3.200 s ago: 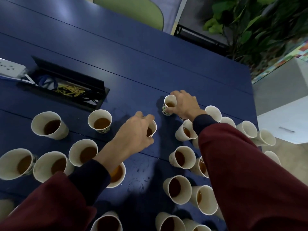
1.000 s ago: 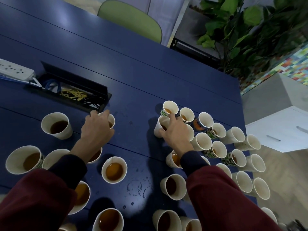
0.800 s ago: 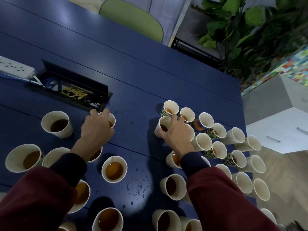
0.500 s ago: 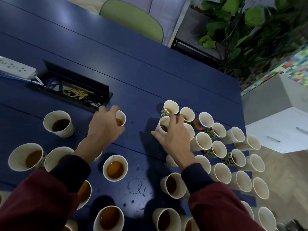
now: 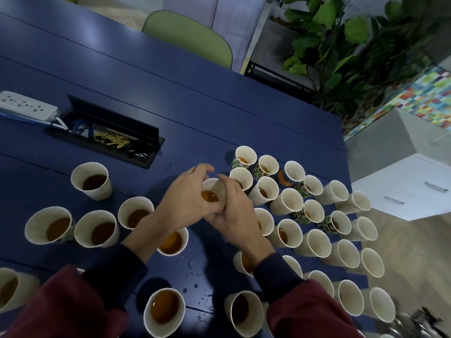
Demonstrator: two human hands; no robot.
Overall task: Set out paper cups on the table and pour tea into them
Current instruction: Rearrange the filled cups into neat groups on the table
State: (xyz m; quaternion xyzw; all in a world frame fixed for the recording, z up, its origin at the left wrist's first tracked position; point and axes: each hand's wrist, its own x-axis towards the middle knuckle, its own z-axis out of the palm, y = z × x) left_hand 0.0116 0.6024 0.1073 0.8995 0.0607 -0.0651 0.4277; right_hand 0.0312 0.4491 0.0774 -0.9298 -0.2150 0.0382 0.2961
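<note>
Your left hand [image 5: 183,201] and your right hand [image 5: 235,213] both curl around one paper cup [image 5: 213,187] with tea in it, near the middle of the blue table [image 5: 195,106]. A big bunch of cups [image 5: 314,242] stands close together just to its right. More cups with tea [image 5: 95,230] stand to the left.

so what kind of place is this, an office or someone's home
Most likely an office meeting room: a long blue table with a built-in cable box, a power strip lying beside it, and a white drawer cabinet nearby.
</note>
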